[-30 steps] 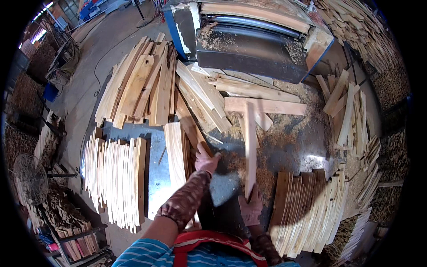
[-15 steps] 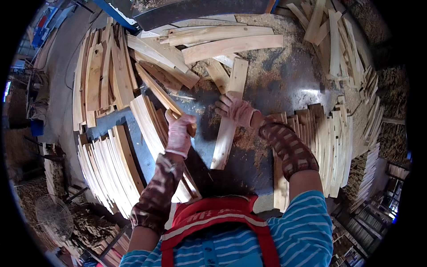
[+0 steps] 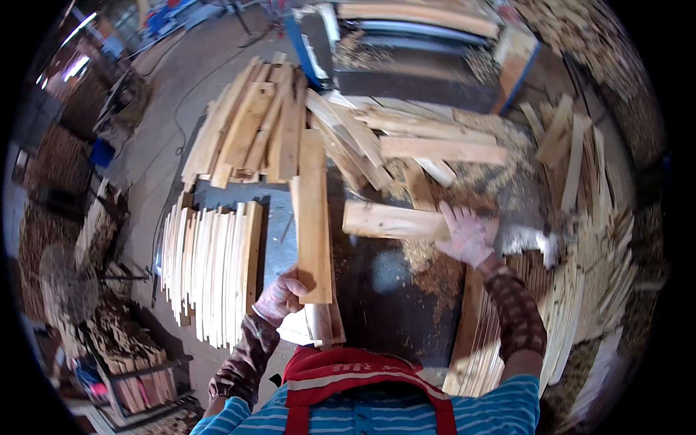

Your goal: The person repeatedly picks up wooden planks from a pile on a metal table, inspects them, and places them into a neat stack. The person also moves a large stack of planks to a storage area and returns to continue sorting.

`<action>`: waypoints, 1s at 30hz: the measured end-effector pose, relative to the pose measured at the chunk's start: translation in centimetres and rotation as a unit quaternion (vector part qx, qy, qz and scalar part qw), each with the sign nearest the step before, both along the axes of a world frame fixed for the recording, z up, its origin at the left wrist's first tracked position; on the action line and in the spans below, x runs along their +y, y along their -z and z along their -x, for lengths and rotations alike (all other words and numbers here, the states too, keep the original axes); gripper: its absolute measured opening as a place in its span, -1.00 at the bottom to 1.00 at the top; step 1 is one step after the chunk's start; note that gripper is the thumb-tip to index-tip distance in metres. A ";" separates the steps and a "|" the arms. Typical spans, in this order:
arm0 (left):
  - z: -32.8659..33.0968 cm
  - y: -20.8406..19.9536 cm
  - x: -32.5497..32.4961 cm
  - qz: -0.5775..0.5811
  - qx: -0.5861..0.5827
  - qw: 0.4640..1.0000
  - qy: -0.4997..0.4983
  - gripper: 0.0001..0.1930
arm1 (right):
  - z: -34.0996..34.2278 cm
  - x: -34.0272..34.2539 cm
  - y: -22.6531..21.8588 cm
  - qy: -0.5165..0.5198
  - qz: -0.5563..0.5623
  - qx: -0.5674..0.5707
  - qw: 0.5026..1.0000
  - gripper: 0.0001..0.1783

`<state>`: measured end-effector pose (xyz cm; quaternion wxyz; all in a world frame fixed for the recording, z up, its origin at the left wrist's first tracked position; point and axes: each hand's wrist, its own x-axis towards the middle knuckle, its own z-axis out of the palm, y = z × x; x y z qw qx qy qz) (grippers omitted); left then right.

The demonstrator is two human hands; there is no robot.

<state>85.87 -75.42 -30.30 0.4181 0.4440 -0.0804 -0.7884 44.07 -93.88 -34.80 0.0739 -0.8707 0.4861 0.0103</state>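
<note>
My left hand (image 3: pixel 281 296), in a pinkish work glove, is closed round the near end of a wooden board (image 3: pixel 313 217). That board points away from me, above other pieces stacked beneath it. My right hand (image 3: pixel 470 235), in a pale glove, lies across the right part of a shorter board (image 3: pixel 391 220) on the dark worktop (image 3: pixel 377 290). Its fingers are spread over this board, which lies crosswise with a brownish streak on its face. The part under my palm is hidden.
Neatly lined strips (image 3: pixel 217 268) stand at the left, with a heap of rough boards (image 3: pixel 250 130) behind them. More strips (image 3: pixel 500 312) are stacked at the right. Loose offcuts (image 3: pixel 442 148) and sawdust (image 3: pixel 428 264) lie before a machine (image 3: pixel 420 83) at the back.
The board under my right hand has turned from lengthwise to crosswise. My right hand has moved right, its fingers now spread. The left-hand board has swung straighter, and the view has shifted.
</note>
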 end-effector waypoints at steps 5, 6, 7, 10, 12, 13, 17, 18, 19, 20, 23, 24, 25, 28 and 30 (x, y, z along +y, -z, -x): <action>-0.5 3.7 2.8 0.038 -0.016 0.998 -0.046 -0.05 | -8.7 1.8 -3.1 -0.040 -0.097 0.066 0.992 0.06; -0.8 4.2 3.2 0.043 0.000 0.998 -0.042 -0.05 | -11.4 1.6 -3.4 -0.028 -0.105 0.043 0.993 0.01; -1.8 5.6 4.1 0.033 -0.026 0.999 -0.025 -0.05 | -15.0 0.6 -5.2 0.006 -0.144 0.006 0.990 -0.02; -0.4 5.2 4.3 0.026 0.010 0.995 -0.099 -0.06 | -24.1 -5.8 -9.3 0.036 -0.104 -0.152 0.982 -0.11; -1.1 9.8 6.0 0.047 0.022 0.990 -0.130 -0.08 | -30.2 -9.9 -13.6 0.017 -0.085 -0.272 0.958 -0.09; -0.9 10.9 5.9 0.058 0.028 0.990 -0.121 -0.09 | -32.2 -13.1 -12.8 0.016 0.023 -0.317 0.948 -0.03; 0.1 8.6 6.0 0.081 0.020 0.983 -0.165 -0.12 | -37.0 -8.6 -13.4 -0.035 -0.197 -0.264 0.944 0.16; 0.7 8.3 5.8 0.093 0.022 0.981 -0.167 -0.11 | -37.0 -6.4 -11.1 -0.051 -0.198 -0.230 0.951 0.19; 1.7 7.8 5.3 0.099 0.002 0.978 -0.183 -0.07 | -36.9 -4.3 -8.8 -0.068 -0.198 -0.195 0.958 0.21; 2.6 6.6 4.9 0.152 -0.019 0.971 -0.181 -0.03 | -36.2 -0.9 -8.0 -0.053 -0.236 -0.191 0.951 0.15; 5.7 6.1 4.2 0.157 -0.143 0.968 -0.130 0.01 | -33.5 5.1 -2.5 0.046 -0.315 -0.212 0.924 -0.13; 6.5 5.8 4.2 0.141 -0.188 0.967 -0.103 0.02 | -32.9 5.9 -0.3 0.102 -0.337 -0.226 0.908 -0.24; 7.3 6.4 4.3 0.250 -0.246 0.931 -0.106 0.02 | -31.8 5.8 2.8 0.112 -0.330 -0.310 0.885 -0.38; 7.1 7.1 4.3 0.249 -0.107 0.961 -0.060 -0.10 | -28.6 6.1 7.0 0.135 -0.375 -0.444 0.802 -0.35; 7.4 6.8 4.1 0.155 -0.142 0.970 -0.120 -0.32 | -27.2 6.3 6.8 0.172 -0.400 -0.437 0.787 -0.35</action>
